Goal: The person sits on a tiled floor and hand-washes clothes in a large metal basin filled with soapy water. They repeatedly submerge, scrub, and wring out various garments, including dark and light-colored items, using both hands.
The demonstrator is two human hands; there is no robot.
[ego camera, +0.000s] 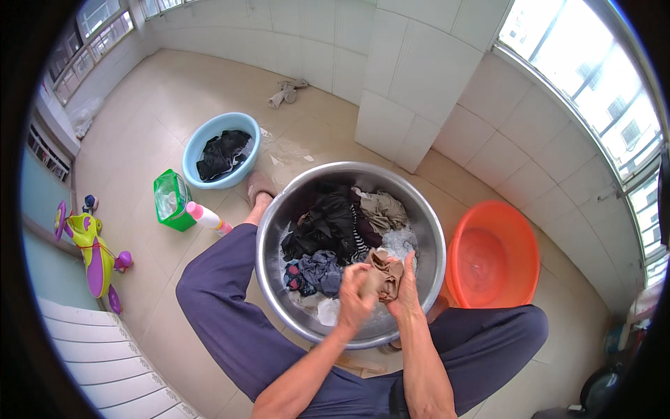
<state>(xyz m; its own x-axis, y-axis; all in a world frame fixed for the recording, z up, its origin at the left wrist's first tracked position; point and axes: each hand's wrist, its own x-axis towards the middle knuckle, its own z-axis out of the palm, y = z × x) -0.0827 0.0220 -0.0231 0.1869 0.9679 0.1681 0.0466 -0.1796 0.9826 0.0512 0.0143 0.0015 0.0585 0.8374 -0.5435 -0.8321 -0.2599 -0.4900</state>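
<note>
Both hands are over the near right part of a large stainless steel basin [264,235] between my knees. My right hand [405,290] holds a wet light-brown garment [388,275] against its palm, thumb pointing up. The curled fingers of my left hand [356,296] grip a tan part at the garment's left side; motion blur hides its exact shape. Around them in sudsy water lie black clothes [327,225], a grey-beige cloth [384,209], a blue-grey cloth [320,269] and a dark patterned piece [297,280]. A white item [328,311] sits near the basin's front.
An orange plastic tub [492,256] stands at the right. Ahead left are a light-blue basin [191,162] with black clothes in water, a green container [174,201] and a pink-capped bottle [207,216]. A child's ride-on toy [94,256] stands further left; grey cloth [287,93] lies near the wall.
</note>
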